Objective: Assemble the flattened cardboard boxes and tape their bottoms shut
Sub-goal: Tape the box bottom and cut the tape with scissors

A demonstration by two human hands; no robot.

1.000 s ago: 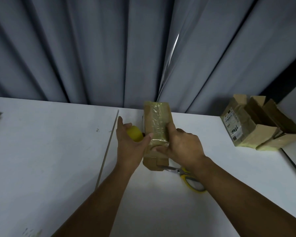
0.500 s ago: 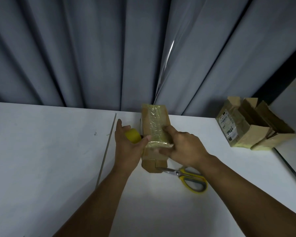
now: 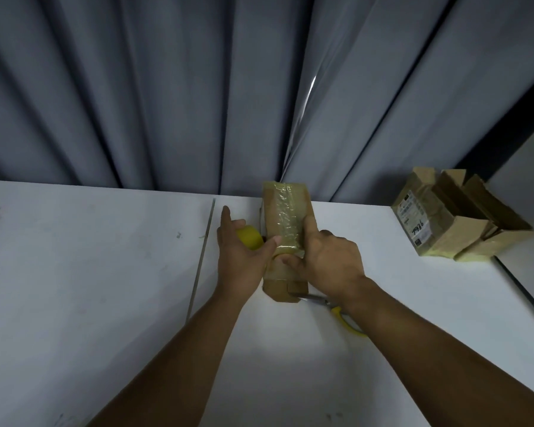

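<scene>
Scissors partly hidden beneath right hand

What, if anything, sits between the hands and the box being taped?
Nothing visible: the right hand presses directly on the taped box, and the left hand, holding the yellow tape roll, thumbs its near edge.

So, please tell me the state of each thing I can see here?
Cardboard box: assembled, taped, pressed by both hands.
Tape roll: held in left hand.
Right hand: flat on box, smoothing tape.
Scissors: lying on table, partly hidden.
Boxes at right: assembled, flaps open.
</scene>
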